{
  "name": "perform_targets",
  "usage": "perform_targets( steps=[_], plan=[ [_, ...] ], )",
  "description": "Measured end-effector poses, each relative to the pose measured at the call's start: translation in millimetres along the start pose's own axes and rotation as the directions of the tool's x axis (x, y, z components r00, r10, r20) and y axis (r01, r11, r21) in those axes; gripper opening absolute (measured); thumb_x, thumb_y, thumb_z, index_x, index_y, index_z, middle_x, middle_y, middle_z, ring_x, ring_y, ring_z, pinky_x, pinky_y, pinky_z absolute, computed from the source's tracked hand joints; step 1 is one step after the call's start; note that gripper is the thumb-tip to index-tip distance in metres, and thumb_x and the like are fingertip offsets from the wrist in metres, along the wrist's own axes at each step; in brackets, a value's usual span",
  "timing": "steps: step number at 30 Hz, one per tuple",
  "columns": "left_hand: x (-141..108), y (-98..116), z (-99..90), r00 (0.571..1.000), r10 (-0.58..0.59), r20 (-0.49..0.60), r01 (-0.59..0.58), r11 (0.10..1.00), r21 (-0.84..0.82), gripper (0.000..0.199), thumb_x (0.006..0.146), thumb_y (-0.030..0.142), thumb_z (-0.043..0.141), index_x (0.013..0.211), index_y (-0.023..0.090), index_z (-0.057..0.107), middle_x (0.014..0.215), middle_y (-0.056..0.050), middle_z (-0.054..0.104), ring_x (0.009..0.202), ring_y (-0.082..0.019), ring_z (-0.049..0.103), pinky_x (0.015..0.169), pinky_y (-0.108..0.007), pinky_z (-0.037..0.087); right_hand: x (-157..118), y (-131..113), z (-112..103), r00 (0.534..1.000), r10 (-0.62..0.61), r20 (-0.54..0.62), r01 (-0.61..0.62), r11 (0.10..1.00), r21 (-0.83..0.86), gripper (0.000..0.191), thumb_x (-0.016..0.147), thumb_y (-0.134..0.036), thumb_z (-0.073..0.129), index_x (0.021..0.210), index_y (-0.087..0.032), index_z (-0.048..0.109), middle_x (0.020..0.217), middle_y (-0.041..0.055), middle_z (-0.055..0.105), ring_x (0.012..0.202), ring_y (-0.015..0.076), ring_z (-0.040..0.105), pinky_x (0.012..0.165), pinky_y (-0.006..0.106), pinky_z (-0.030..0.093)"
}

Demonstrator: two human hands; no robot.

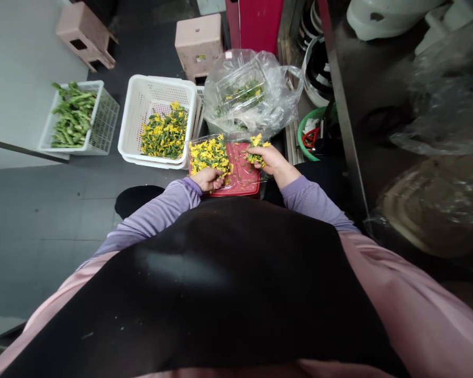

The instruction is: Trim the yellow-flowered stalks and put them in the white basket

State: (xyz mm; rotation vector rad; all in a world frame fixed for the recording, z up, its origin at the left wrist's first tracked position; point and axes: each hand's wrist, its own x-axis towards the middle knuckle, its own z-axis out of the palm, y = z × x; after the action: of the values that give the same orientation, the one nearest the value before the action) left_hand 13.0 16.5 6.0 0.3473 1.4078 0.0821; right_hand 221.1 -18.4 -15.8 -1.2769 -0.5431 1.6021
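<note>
A bunch of yellow flowers [257,140] is gripped in the right hand [271,159] above the right edge of the red stool [244,170]. The left hand [208,179] is curled, perhaps around stems, at the near edge of the flower-filled clear tray [209,156]

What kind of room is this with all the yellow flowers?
Maybe a kitchen's back room or a food-packing corner: there's a white basket of yellow flowers, a crate of green stalks, and a clear plastic bag around a see-through box.
</note>
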Motion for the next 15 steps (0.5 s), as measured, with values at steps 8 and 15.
perform_targets(
  steps=[8, 15],
  plan=[
    [-35, -10, -26.3, 0.940, 0.307, 0.148, -0.330, 0.928, 0.175, 0.021, 0.096, 0.006, 0.053, 0.081, 0.019, 0.048, 0.057, 0.001, 0.055, 0.034, -0.005, 0.036, 0.035, -0.014, 0.023, -2, 18, 14, 0.995, 0.077, 0.064, -0.071, 0.993, -0.093, 0.017, 0.068, -0.013, 0.078, 0.081, -0.015, 0.068, 0.064, 0.0005, 0.065, 0.049, 0.0075, 0.045, 0.039, 0.018, 0.022],
    [-34, -21, -5.3, 0.709, 0.675, 0.204, -0.583, 0.397, 0.709, 0.013, 0.096, 0.017, 0.058, 0.087, 0.021, 0.049, 0.062, 0.004, 0.054, 0.053, -0.013, 0.053, 0.059, -0.025, 0.046, -6, 29, 21, 0.986, 0.012, 0.164, 0.006, 0.994, -0.110, 0.040, 0.060, -0.034, 0.096, 0.083, -0.017, 0.068, 0.067, -0.0010, 0.066, 0.048, 0.0059, 0.044, 0.039, 0.019, 0.024]
  ],
)
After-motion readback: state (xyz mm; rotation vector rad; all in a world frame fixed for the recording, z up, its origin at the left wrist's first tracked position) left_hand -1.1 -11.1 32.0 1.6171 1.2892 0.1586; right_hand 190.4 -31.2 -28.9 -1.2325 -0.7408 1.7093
